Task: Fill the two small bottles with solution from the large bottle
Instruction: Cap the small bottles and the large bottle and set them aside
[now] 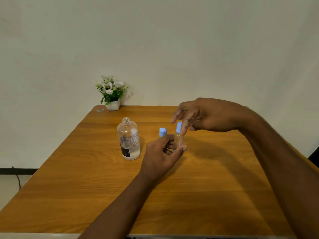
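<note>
The uncapped large bottle [128, 138] stands left of the left hand [160, 152], its liquid level unclear. That hand grips a small bottle [178, 141], with the second small bottle [162, 132] just behind its fingers. The right hand [207, 116] fingers the held bottle's blue cap [178, 126] from above; whether it pinches is unclear.

Left hand [162, 152] grips small bottle [177, 140]; right hand [203, 116] above, pinching cap [179, 126].

Soft even light, faint shadows, wide-angle edge bowing.

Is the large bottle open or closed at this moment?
Open. The large bottle stands upright on the table with its threaded neck bare, and no cap sits on it.
</note>
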